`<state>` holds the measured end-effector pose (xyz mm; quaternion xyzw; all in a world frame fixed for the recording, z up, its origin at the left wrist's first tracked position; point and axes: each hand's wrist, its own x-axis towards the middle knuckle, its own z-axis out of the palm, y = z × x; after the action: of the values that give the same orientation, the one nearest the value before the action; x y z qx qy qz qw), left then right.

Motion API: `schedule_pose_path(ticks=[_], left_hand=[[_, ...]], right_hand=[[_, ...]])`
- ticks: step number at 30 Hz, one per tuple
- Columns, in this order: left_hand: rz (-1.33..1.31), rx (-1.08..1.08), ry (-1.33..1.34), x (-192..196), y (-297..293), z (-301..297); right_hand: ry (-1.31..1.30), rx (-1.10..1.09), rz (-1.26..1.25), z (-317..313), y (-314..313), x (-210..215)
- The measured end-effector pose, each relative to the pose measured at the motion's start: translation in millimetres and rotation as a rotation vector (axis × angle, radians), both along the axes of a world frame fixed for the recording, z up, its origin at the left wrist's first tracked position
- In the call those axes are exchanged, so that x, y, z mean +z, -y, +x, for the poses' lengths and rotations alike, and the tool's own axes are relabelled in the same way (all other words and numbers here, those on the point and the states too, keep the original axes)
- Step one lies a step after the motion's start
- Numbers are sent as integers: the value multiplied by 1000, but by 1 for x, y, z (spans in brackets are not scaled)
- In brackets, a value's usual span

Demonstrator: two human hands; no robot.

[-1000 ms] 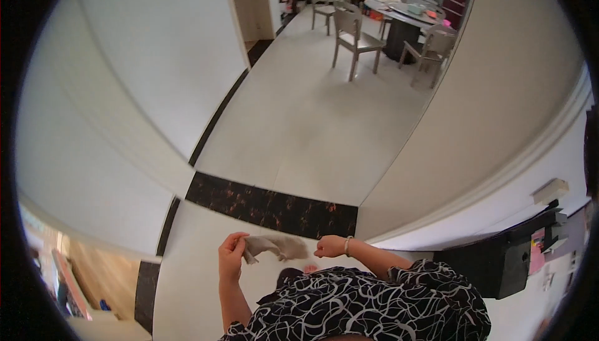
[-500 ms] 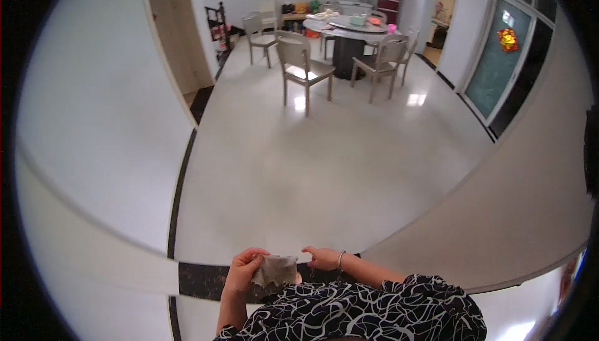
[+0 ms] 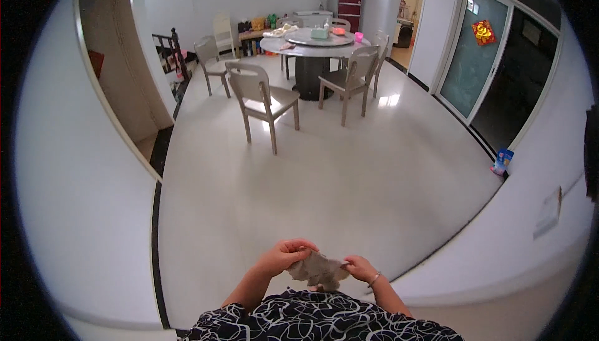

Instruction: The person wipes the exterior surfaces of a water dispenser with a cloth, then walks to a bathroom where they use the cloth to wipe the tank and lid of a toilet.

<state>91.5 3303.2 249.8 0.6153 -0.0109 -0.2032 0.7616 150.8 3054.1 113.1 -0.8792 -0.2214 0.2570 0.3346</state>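
A crumpled greyish-beige cloth (image 3: 319, 270) hangs between my two hands, close in front of my body. Its upper left corner is pinched between the thumb and fingers of my left hand (image 3: 288, 256). My right hand (image 3: 360, 268), with a silver bracelet at the wrist, is closed on the cloth's right edge. The cloth sags in folds below both hands.
A round grey table (image 3: 290, 48) with a raised turntable stands ahead, bearing a green box and other items. Around it are several chairs, the nearest a pale one (image 3: 265, 101). A sliding glass door (image 3: 471, 54) is on the right; a brown door (image 3: 115, 60) is left.
I have come forward past the dark floor strip, so the table and chairs look nearer. My right hand, apart from the cloth before, now grips its right edge, and the cloth is spread wider.
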Motion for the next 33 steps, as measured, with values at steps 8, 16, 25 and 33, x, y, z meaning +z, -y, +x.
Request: schedule_pose_path(ticks=[8,16,25,33], left_hand=[[474,125,141,-25,-48,178],[595,-82,29,-53,-73,393],[739,-444,525,-21,-13,669],[697,-914,563,-29,96,864]], right_hand=[[-48,-135,21,181,5,42],[-108,-159,51,354,8,15],[-248,-550,128,527,38,18],[-281,-869,78,650,155,-18]])
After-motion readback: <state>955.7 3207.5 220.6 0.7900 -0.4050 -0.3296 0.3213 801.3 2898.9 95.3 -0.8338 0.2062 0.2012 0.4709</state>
